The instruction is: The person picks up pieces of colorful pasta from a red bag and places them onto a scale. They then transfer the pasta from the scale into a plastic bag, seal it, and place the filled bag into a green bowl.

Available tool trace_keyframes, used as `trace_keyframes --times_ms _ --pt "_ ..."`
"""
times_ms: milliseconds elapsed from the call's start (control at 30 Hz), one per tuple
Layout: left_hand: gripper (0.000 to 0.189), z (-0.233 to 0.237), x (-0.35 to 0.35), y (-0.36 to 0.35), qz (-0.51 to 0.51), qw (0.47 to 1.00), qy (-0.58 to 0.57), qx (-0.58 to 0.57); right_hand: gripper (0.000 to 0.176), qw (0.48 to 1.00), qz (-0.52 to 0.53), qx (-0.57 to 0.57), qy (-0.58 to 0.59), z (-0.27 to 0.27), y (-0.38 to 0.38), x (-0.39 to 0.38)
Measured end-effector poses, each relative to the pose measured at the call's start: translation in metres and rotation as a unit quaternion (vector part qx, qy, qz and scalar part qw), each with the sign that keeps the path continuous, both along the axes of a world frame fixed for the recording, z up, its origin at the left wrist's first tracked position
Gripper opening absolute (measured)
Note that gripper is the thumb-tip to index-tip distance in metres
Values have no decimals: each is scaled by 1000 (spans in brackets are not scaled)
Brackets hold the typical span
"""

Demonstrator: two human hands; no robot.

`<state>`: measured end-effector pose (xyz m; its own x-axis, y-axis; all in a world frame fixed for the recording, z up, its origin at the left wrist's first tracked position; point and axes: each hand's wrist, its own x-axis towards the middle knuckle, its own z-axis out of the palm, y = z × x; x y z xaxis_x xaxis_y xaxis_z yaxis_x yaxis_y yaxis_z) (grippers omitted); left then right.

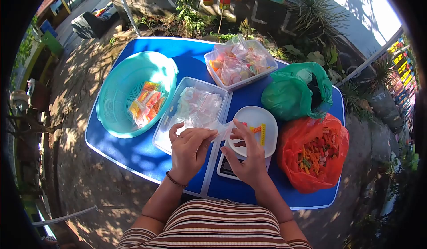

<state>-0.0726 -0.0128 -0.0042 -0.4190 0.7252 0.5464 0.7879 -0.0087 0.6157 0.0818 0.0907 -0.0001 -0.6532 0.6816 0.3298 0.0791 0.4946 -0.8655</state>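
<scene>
Between my two hands is a small clear plastic bag [223, 130]. My left hand [189, 149], with a beaded bracelet at the wrist, is closed in a pinch on the bag's left side. My right hand [249, 158] has its thumb apart from its fingers, with the fingertips at the bag's right edge. Behind the right hand, a white dish [270, 129] on a kitchen scale [226, 169] holds a few yellow and orange-red pieces. Just beyond my left hand, a clear tray [161, 135] contains many clear plastic bags [200, 106].
A turquoise basket [109, 93] with filled packets [149, 102] stands at left. At the back, a clear container [231, 86] is heaped with packets. To the right are a green plastic bag [289, 91] and an open red bag [293, 160] of colourful pieces, near the blue table's [129, 160] edge.
</scene>
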Motion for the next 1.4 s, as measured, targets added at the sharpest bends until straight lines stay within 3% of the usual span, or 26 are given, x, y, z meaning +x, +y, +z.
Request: trace_keyframes --times_ms 100,167,267,433,533,633,733,867,967,1067,1200,1300,1333,1400 --pt "14 2 4 8 -38 999 -16 15 52 992 47 -104 50 -18 5 -5" --pt "12 2 11 6 -56 996 -65 23 41 988 32 -122 93 -27 4 -8" --pt "11 -5 11 1 -12 981 -186 60 29 979 5 -171 109 -36 3 -11" --pt "18 -4 3 -8 9 912 -377 159 13 975 -5 -194 107 -43 -1 -20" --pt "19 3 3 -11 -4 889 -418 185 9 990 6 -135 44 -41 -14 -27" --pt "19 6 9 -13 -12 885 -427 186 11 989 43 -123 71 -47 -30 -38" --pt "19 4 14 -13 -24 873 -437 214 26 998 61 -2 22 -42 -34 -38" --pt "17 -1 16 -15 14 897 -377 229 44 982 98 150 -56 -45 -31 -46" --pt "17 2 8 -16 38 910 -349 222 48 982 105 146 -54 -48 -24 -54" --pt "16 3 -8 -19 86 926 -297 218 45 994 84 74 -10 -47 -20 -51" --pt "10 -10 -42 -26 222 968 -51 105 35 996 59 -45 42 -37 -14 -45" --pt "11 -10 -47 -19 222 969 94 46 28 998 31 -27 51 -29 -10 -39" --pt "18 -17 -45 -18 206 977 54 13 25 998 24 -16 50 -30 -9 -37" --pt "25 -23 -41 -16 173 979 98 -37 18 999 10 7 48 -32 -6 -32"
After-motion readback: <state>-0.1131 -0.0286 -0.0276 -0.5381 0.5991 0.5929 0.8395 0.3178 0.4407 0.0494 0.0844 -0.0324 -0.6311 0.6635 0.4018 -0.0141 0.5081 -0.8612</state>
